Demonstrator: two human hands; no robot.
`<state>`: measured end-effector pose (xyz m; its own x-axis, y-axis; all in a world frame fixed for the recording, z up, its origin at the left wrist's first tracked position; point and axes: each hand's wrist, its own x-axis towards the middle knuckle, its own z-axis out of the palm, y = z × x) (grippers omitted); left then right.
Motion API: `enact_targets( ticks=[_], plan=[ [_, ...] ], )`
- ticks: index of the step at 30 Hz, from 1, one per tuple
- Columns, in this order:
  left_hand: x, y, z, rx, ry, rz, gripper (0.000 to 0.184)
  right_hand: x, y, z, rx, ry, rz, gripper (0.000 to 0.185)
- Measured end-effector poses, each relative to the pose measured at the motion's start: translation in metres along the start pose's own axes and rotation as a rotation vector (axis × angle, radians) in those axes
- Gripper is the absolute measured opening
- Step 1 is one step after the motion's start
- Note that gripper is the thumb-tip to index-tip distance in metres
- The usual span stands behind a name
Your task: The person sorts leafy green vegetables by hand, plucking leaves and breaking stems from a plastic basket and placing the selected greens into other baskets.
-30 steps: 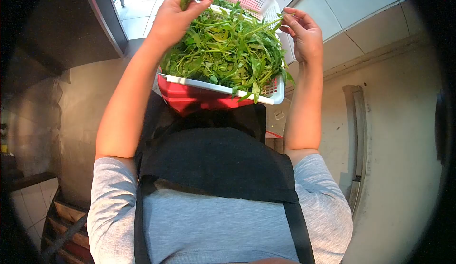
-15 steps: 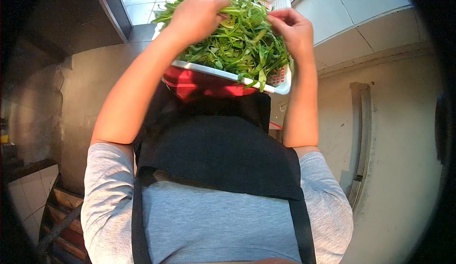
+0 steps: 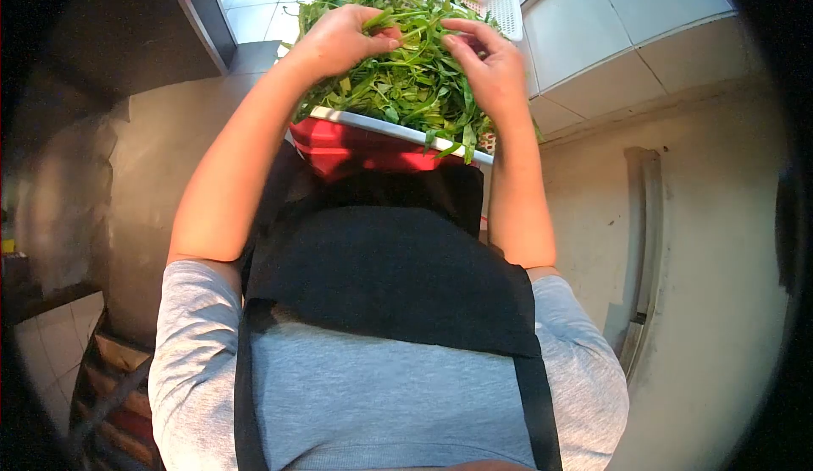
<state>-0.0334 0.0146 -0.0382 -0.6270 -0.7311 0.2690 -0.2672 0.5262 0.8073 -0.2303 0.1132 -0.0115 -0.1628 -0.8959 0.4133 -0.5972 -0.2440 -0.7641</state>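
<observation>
The heap of long, leafy green stems (image 3: 415,94) lay in and over a white plastic basket (image 3: 373,124), some leaves hanging past its near rim. The left hand (image 3: 332,41) pinched a small bunch of green stalks (image 3: 378,22) between thumb and fingers, above the heap, seemingly to keep it apart from the tangle. The right hand (image 3: 493,69) was narrowed, fingertips near the left's; whether it gripped a stem could not be told. The basket sat on a red surface (image 3: 364,151) just before the black cloth apron (image 3: 389,259), presumably for easy reach. Beyond stood a white perforated basket (image 3: 506,5).
</observation>
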Motion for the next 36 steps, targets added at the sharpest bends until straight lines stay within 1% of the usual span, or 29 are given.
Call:
enact_targets(
  ticks=[1,4,5,8,9,10,12,13,15,19,20,22,23,26,27,30,31,33,36],
  plan=[
    [0.000,0.001,0.000,0.031,-0.049,0.008,0.023,-0.001,-0.004,0.008,-0.011,0.014,-0.058,0.017],
    [-0.004,0.015,0.005,0.041,-0.036,0.009,0.026,0.000,-0.001,0.025,-0.082,-0.035,-0.128,0.018],
    [-0.006,0.022,0.006,0.105,-0.015,0.029,0.027,-0.002,-0.002,0.028,-0.101,-0.043,-0.112,0.018],
    [-0.006,0.018,0.008,0.161,0.007,0.108,0.024,0.002,0.010,0.006,0.125,-0.031,-0.018,0.017],
    [-0.006,0.015,0.007,0.177,0.018,0.072,0.022,0.003,0.015,-0.009,0.122,0.013,-0.003,0.016],
    [-0.003,0.004,0.006,0.109,0.054,0.161,0.018,0.004,0.020,-0.026,0.120,0.059,0.013,0.015],
    [-0.002,-0.012,0.003,-0.117,0.110,0.108,0.017,-0.002,0.039,-0.059,-0.116,0.143,0.072,0.012],
    [-0.007,-0.002,-0.002,-0.207,0.129,0.020,0.018,-0.008,0.044,-0.069,-0.233,0.116,0.050,0.011],
    [-0.009,-0.007,-0.002,-0.450,0.221,-0.046,0.017,-0.023,0.052,-0.080,-0.464,0.058,0.003,0.009],
    [-0.009,-0.008,0.003,-0.812,0.381,-0.134,0.018,-0.053,0.070,-0.071,-0.680,-0.275,-0.133,0.013],
    [-0.011,-0.006,0.005,-0.893,0.419,-0.153,0.019,-0.055,0.073,-0.065,-0.771,-0.316,-0.180,0.014],
    [-0.014,0.002,0.005,-0.885,0.422,-0.165,0.020,-0.057,0.080,-0.054,-0.950,-0.395,-0.277,0.015],
    [-0.015,0.005,0.002,-0.880,0.424,-0.170,0.020,-0.053,0.085,-0.052,-0.983,-0.423,-0.278,0.014],
    [-0.017,-0.001,-0.011,-0.867,0.347,-0.100,0.021,-0.021,0.080,-0.052,-0.717,-0.231,-0.335,0.013],
    [-0.018,0.000,-0.013,-0.859,0.351,-0.099,0.020,-0.006,0.071,-0.053,-0.554,-0.171,-0.324,0.016],
    [-0.021,0.008,-0.019,-0.851,0.350,-0.089,0.019,0.037,0.045,-0.063,-0.407,-0.059,-0.140,0.021],
    [-0.023,0.010,-0.020,-0.855,0.345,-0.078,0.019,0.047,0.034,-0.065,-0.325,-0.024,-0.116,0.025],
    [-0.024,0.007,-0.023,-0.892,0.328,-0.069,0.018,0.063,0.017,-0.067,-0.158,0.043,-0.065,0.032],
    [-0.028,0.006,-0.026,-0.883,0.358,-0.095,0.017,0.074,-0.002,-0.069,0.079,0.017,-0.065,0.041]
  ],
)
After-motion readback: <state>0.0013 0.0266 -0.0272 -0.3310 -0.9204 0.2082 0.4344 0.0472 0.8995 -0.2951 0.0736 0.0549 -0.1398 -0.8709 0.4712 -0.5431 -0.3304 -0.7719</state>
